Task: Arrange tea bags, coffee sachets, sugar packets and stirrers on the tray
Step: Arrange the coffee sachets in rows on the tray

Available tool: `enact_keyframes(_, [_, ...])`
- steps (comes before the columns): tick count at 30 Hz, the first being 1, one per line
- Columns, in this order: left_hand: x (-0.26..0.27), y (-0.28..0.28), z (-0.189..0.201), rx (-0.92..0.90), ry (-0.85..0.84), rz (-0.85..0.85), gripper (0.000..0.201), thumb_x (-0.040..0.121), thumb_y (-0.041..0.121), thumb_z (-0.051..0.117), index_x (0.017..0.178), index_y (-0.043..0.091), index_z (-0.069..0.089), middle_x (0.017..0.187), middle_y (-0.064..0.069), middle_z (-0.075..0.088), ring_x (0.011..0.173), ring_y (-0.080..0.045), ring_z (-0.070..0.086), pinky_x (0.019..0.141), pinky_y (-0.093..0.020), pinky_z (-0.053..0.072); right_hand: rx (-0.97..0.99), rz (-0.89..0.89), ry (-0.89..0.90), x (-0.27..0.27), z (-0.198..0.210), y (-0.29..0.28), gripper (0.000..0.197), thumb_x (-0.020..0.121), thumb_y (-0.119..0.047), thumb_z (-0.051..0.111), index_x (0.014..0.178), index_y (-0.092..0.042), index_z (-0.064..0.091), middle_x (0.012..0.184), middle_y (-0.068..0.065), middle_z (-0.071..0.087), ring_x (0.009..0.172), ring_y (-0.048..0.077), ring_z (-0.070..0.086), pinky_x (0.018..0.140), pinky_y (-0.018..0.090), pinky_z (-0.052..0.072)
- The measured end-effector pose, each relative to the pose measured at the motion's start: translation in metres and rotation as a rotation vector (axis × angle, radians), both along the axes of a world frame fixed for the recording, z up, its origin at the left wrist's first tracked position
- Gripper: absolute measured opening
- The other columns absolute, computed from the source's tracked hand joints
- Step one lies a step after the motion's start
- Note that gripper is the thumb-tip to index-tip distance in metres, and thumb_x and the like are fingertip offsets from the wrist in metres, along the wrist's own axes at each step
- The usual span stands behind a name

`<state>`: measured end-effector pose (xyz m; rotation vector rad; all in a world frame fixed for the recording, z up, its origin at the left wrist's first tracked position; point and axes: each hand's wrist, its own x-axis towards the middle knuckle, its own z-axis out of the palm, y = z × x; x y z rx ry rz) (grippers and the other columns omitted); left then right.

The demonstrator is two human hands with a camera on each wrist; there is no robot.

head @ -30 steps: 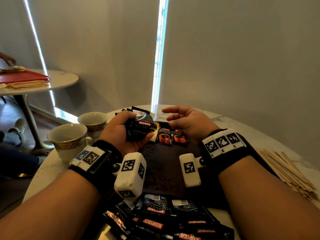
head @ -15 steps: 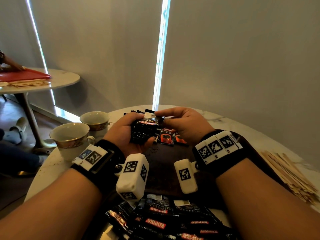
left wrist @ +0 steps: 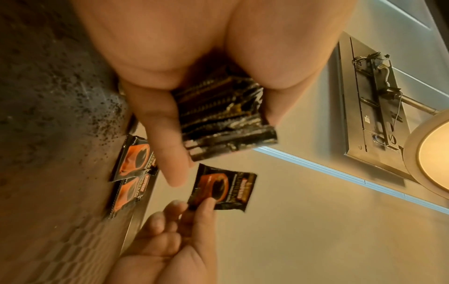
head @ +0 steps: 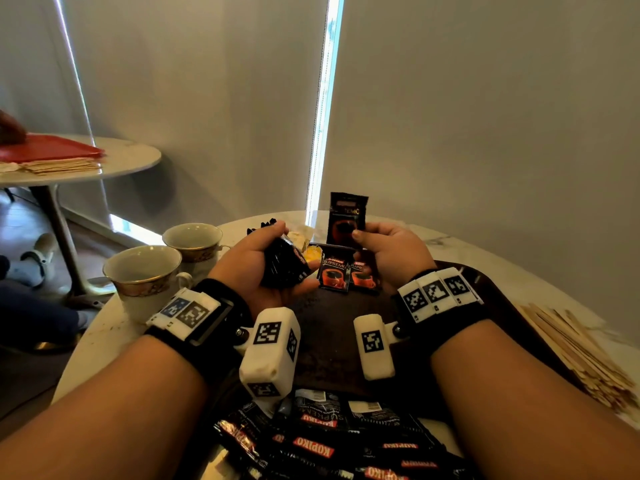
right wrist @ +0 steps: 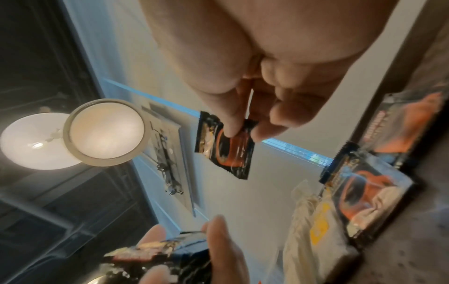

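Head view: a person's right hand (head: 388, 251) pinches a single coffee sachet (head: 347, 218) upright above the far edge of the dark tray (head: 332, 337), long axis vertical, printed face toward the camera. The left hand (head: 258, 268) clasps a stack of sachets (head: 282, 268).

Left wrist view: fingers (left wrist: 157, 119) curl round the stack (left wrist: 226, 119); two sachets (left wrist: 132, 169) lie side by side on the tray.

Right wrist view: thumb and fingertips (right wrist: 230, 123) grip the sachet (right wrist: 224, 148) by one short end. Dealing out the coffee row appears under way; the next move likely calls for laying this one flat beside them.
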<state>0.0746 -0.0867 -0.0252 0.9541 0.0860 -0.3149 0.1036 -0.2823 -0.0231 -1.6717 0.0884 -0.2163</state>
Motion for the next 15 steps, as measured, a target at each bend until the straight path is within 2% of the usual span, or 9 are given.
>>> enact_keyframes(2, [0.002,0.001,0.0,-0.024,0.014,0.024,0.025,0.099,0.035,0.059,0.11,0.012,0.059,0.096,-0.017,0.064,0.092,-0.032,0.069,0.056,-0.041,0.062,0.007,-0.053,0.068,0.007,-0.007,-0.003,0.006,0.091,-0.013,0.068,0.097,-0.015,0.068,0.098,0.018,0.073,0.069,0.024,0.06,0.045,0.029,0.046])
enact_keyframes(3, [0.004,0.002,-0.001,-0.031,0.021,0.027,0.03,0.099,0.035,0.06,0.116,0.01,0.058,0.096,-0.017,0.064,0.091,-0.03,0.069,0.054,-0.039,0.062,0.029,-0.066,0.094,0.01,-0.01,-0.005,0.008,0.091,-0.011,0.068,0.097,-0.014,0.066,0.098,0.018,0.072,0.069,0.023,0.06,0.046,0.03,0.049])
enact_keyframes(6, [0.008,0.005,-0.005,-0.022,0.027,0.062,0.047,0.097,0.034,0.062,0.134,0.005,0.053,0.099,-0.018,0.064,0.088,-0.029,0.068,0.05,-0.033,0.058,0.039,-0.091,0.176,0.015,-0.018,-0.008,0.015,0.088,-0.005,0.069,0.098,-0.011,0.059,0.101,0.017,0.071,0.073,0.025,0.064,0.066,0.044,0.061])
enact_keyframes(7, [0.009,0.005,-0.006,-0.027,0.023,0.067,0.045,0.097,0.032,0.062,0.134,0.007,0.054,0.097,-0.017,0.064,0.085,-0.029,0.067,0.049,-0.032,0.057,0.02,-0.087,0.201,0.016,-0.02,-0.01,0.016,0.088,-0.004,0.069,0.098,-0.011,0.059,0.1,0.018,0.071,0.071,0.025,0.064,0.064,0.043,0.059])
enact_keyframes(9, [0.009,0.005,-0.006,-0.033,0.021,0.052,0.032,0.097,0.028,0.06,0.126,0.014,0.056,0.092,-0.017,0.063,0.078,-0.027,0.066,0.048,-0.032,0.056,-0.044,-0.063,0.249,0.014,-0.022,-0.011,0.014,0.087,-0.004,0.069,0.096,-0.009,0.06,0.095,0.017,0.07,0.068,0.023,0.064,0.051,0.033,0.05])
enact_keyframes(10, [0.009,0.005,-0.005,-0.026,0.025,0.035,0.027,0.097,0.027,0.059,0.122,0.017,0.057,0.092,-0.017,0.063,0.076,-0.027,0.066,0.047,-0.031,0.056,-0.07,-0.051,0.272,0.013,-0.023,-0.01,0.012,0.088,-0.002,0.068,0.095,-0.009,0.061,0.094,0.016,0.069,0.066,0.021,0.064,0.049,0.029,0.046])
enact_keyframes(13, [0.009,0.005,-0.006,0.017,0.053,-0.023,0.024,0.097,0.029,0.058,0.116,0.015,0.057,0.1,-0.017,0.061,0.079,-0.026,0.066,0.046,-0.031,0.055,-0.088,0.016,0.318,0.009,-0.022,-0.008,0.01,0.09,0.004,0.063,0.092,-0.006,0.063,0.089,0.015,0.067,0.06,0.018,0.062,0.046,0.026,0.044])
enact_keyframes(15, [0.01,0.004,-0.006,0.029,0.056,-0.044,0.018,0.098,0.028,0.057,0.109,0.014,0.057,0.096,-0.017,0.06,0.08,-0.026,0.065,0.046,-0.03,0.055,-0.125,0.044,0.337,0.007,-0.02,-0.006,0.011,0.089,0.004,0.064,0.095,-0.005,0.065,0.089,0.014,0.068,0.061,0.017,0.062,0.047,0.026,0.044])
